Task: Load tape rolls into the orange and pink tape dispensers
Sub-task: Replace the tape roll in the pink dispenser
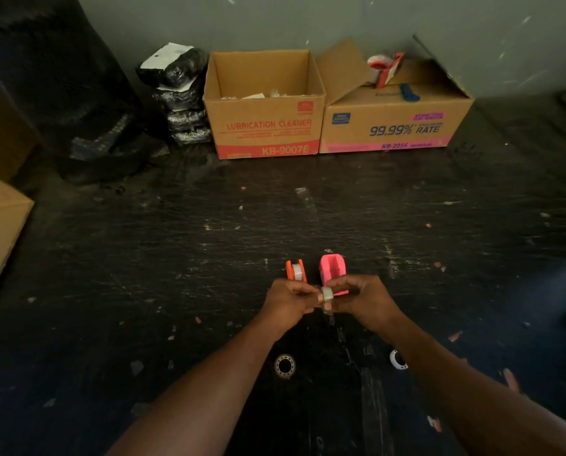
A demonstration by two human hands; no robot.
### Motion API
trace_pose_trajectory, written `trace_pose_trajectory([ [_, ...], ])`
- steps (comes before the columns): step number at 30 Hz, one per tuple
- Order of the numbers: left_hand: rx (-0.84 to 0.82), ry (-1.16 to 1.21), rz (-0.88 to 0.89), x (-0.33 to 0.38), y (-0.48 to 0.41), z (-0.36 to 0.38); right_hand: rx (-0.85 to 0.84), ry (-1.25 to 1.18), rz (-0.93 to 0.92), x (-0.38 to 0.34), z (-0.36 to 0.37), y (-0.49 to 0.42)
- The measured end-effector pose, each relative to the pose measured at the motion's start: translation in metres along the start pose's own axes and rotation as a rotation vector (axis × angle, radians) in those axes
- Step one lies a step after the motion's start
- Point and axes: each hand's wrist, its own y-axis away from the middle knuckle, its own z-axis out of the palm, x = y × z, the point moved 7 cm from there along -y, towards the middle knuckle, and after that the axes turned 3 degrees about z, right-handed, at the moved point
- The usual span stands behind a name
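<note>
Head view: small orange plastic tape dispenser point(296, 270) at 12 o'clock already holds a roll; small pink plastic tape dispenser point(332, 273) still empty. Left hand point(288, 302) and right hand point(362, 299), grip closed on small clear tape roll point(327, 294).

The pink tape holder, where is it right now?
In the head view, the pink tape dispenser stands on the dark table, just right of the orange dispenser, right behind the right hand.
</note>
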Motion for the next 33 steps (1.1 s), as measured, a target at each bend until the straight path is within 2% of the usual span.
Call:
trace_pose_trajectory([
  [11,-0.044,0.036,-0.02,0.005,0.007,-0.005,-0.02,0.019,-0.001,-0.003,0.004,0.001],
  [33,0.035,0.056,-0.024,0.001,0.006,-0.004,0.024,0.11,-0.023,-0.01,0.002,0.007],
])
